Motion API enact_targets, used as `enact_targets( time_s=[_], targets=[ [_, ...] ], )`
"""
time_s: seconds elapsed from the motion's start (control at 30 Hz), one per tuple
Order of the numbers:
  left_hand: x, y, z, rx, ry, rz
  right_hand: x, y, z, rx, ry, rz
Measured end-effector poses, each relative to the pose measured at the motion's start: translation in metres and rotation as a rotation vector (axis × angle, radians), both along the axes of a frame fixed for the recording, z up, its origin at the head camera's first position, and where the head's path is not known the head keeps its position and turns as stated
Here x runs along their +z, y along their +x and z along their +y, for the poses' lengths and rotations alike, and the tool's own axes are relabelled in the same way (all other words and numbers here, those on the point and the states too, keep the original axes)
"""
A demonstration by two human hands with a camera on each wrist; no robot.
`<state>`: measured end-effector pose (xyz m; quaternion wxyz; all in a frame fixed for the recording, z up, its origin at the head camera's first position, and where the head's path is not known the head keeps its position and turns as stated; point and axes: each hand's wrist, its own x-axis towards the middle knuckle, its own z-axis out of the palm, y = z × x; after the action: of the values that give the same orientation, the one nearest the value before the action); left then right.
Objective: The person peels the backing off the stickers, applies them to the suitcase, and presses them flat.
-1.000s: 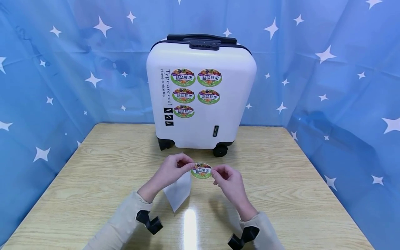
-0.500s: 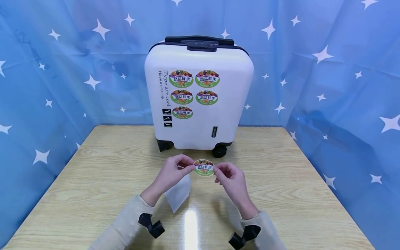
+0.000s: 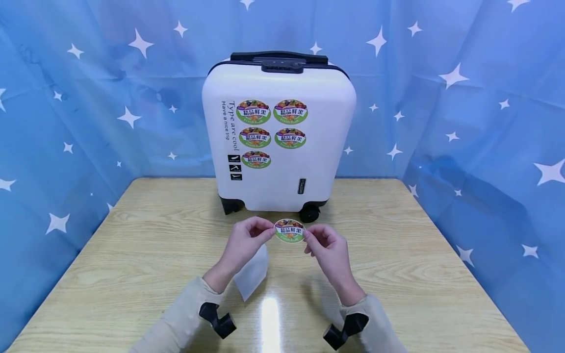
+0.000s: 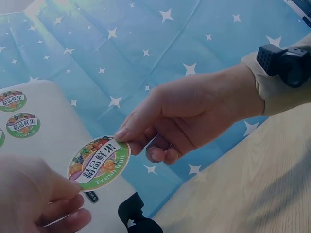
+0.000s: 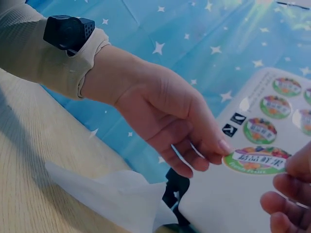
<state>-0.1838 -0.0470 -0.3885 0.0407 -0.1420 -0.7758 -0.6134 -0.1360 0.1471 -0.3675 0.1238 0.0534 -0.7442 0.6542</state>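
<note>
Between my two hands is an oval fruit sticker with a green lower edge and printed fruit. My left hand pinches its left end between thumb and finger. The right hand pinches the opposite end, as the left wrist view also shows with the sticker stretched flat. Behind them a white suitcase stands upright, with several matching stickers on its front in two columns: three on the left, two on the right. The held sticker is in front of and below the suitcase's bottom edge in the head view.
A sheet of white backing paper lies under my left hand on the wooden table. Black wheels and a black handle are on the suitcase. A blue curtain with white stars hangs around the table.
Both hands have raised the sticker a little toward the suitcase and slightly to the right. The head view has shifted slightly. The stickers on the suitcase are the same.
</note>
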Motion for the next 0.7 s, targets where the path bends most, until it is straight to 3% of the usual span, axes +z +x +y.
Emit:
enact_targets(
  time_s=[0.13,0.33,0.57,0.7],
  targets=[
    [0.004,0.002,0.003,0.02,0.041,-0.032,0.001,-0.002,0.0,0.005,-0.004,0.009],
    [0.025,0.015,0.005,0.028,0.036,-0.021,-0.012,-0.016,0.007,0.019,0.055,-0.036],
    [0.004,-0.002,0.004,0.029,0.059,-0.036,-0.018,-0.027,0.011,0.021,0.145,-0.054],
    [0.002,-0.008,0.004,0.031,0.078,-0.007,-0.014,-0.031,0.01,0.013,0.165,-0.031]
  ],
)
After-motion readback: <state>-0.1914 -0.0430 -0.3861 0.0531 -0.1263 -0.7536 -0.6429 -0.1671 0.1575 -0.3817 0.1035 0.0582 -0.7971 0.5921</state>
